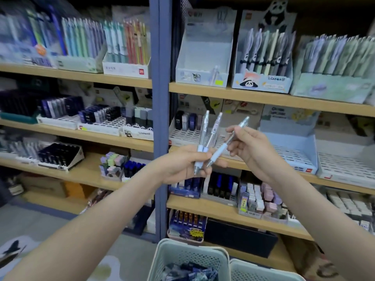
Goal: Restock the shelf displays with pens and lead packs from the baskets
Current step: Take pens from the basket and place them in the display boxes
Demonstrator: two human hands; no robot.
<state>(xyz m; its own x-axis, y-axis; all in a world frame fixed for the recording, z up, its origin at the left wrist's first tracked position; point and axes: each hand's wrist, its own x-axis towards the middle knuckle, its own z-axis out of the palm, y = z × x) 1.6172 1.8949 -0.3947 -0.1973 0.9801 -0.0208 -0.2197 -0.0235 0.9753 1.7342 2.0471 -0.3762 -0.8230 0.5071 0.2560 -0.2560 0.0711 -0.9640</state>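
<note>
Holding two clear plastic pens with pale blue sleeves (203,130) upright in a narrow fan, the left hand (182,166) sits at the centre of the frame, its grip curled tight around their lower ends. Just to its right, the right hand (254,152) pinches a third matching clear pen (218,154), tilted so its tip points toward the other two. Behind them stand wooden shelves (243,96) of stationery. At upper centre, a white cardboard display box (203,49) holds a single pale pen (215,74). At the bottom edge, a pale green perforated basket (182,254) holds dark blue packs (190,270).
</note>
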